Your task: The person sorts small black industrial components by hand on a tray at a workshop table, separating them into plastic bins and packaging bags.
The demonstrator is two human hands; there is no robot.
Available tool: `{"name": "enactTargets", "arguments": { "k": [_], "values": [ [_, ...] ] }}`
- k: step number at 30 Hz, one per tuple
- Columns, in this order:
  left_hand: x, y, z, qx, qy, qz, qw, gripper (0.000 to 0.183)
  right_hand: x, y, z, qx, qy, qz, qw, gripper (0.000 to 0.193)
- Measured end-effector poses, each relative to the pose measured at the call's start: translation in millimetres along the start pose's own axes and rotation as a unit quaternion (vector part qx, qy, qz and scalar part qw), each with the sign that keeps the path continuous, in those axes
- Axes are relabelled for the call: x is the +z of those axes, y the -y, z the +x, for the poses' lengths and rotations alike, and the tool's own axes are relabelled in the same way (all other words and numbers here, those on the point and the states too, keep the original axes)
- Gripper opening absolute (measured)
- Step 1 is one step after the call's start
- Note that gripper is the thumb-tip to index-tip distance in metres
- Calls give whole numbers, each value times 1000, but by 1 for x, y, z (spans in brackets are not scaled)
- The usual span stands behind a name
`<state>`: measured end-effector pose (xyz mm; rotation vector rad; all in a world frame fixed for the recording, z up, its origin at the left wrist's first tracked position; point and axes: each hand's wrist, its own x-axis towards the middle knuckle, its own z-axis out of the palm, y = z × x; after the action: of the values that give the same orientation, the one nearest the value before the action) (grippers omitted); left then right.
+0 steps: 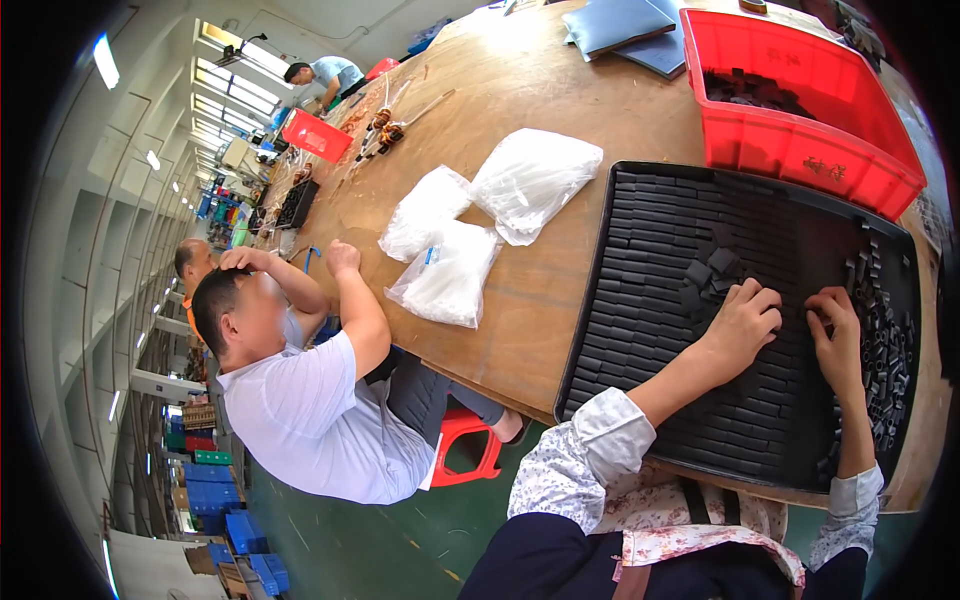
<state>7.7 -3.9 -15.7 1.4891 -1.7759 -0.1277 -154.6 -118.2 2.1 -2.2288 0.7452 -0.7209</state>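
Over a large black tray [812, 412], my left hand [742, 322] has its fingers curled in, close to the rows of flat black blocks [640, 300]. Whatever it holds, if anything, is hidden under the fingers. A small heap of loose black blocks [712, 270] lies on the rows just beyond it. My right hand [836, 332] is a short way to the right, thumb and fingers drawn together over the tray. What is between those fingertips is too small to make out. Many small dark, shiny pieces [885, 370] lie loose along the tray's right side.
A red bin [830, 150] with black pieces stands behind the tray. Three clear bags of white parts [535, 185] lie left of it on the wooden table [540, 300]. Blue folders [625, 35] are at the back. A seated person [320, 400] is at the left, on a red stool [468, 450].
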Motion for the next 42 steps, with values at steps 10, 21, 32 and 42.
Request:
{"name": "enactTargets", "arguments": {
  "k": [10,21,32,42],
  "values": [
    [-23,8,4,-45,-45,-67,996,20,-20,15,-1,-39,12,-110,993,31],
    [-37,-14,16,-8,-125,-36,992,18,-42,-7,-7,33,83,-196,976,36],
    [-28,-20,15,-184,8,-398,899,14,-32,12,-5,80,43,210,973,23],
    [-15,-24,5,-134,54,-342,928,19,-10,43,-16,-71,70,104,990,15]
  ]
}}
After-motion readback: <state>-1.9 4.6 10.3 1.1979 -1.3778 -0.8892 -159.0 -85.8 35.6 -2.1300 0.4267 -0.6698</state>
